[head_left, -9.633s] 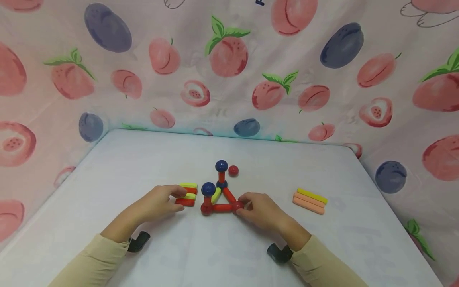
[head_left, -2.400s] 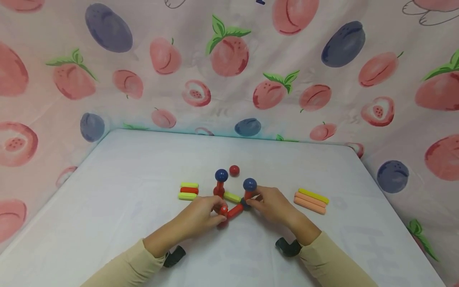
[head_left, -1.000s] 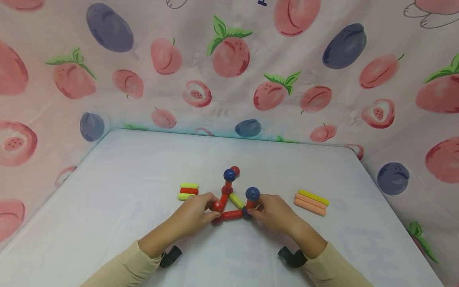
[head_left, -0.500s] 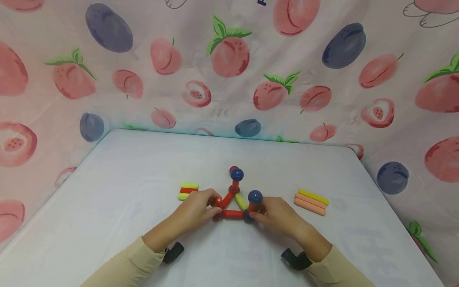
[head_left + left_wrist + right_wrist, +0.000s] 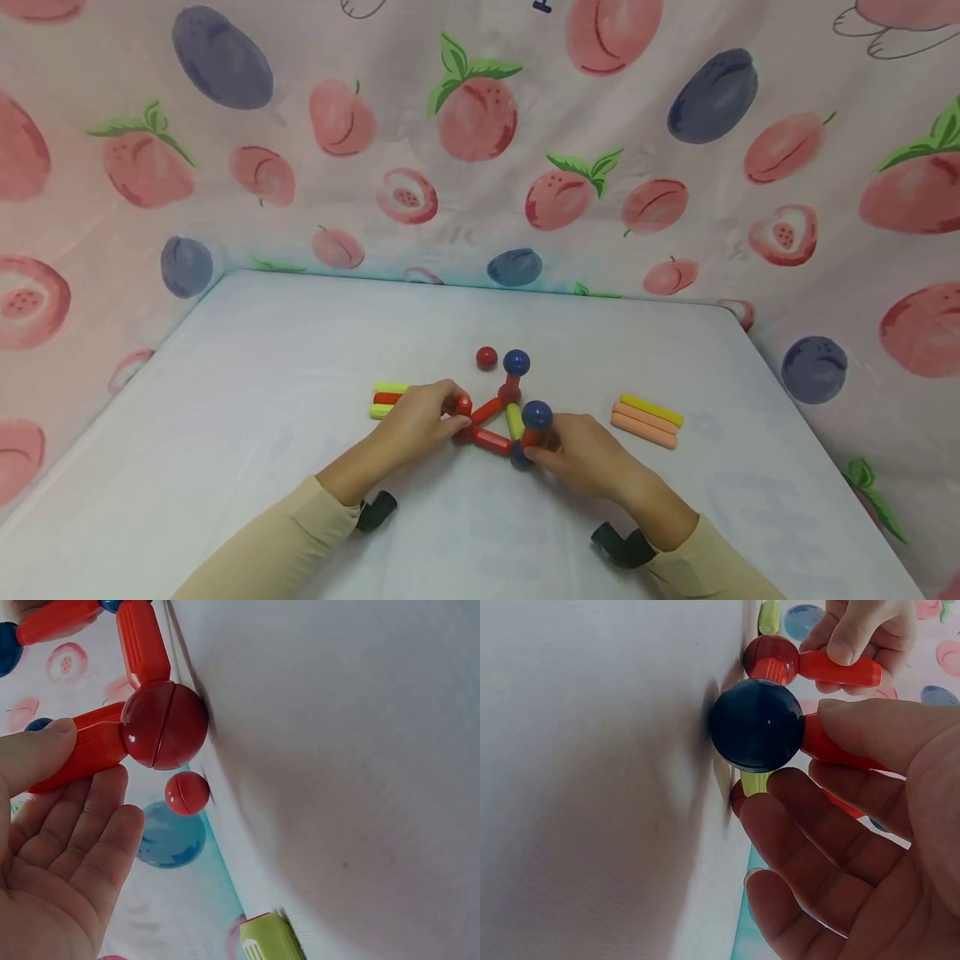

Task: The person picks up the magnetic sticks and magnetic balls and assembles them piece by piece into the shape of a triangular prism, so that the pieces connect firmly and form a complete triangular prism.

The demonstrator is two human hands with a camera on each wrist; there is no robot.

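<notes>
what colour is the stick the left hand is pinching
The stick is red, clearest in the left wrist view.

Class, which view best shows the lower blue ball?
The right wrist view: the lower blue ball appears large and nearly whole. The head view shows it small, partly covered by the right hand; the left wrist view shows only a sliver, cut by the top edge.

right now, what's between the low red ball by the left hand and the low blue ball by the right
A red rod links them, in the head view.
</notes>
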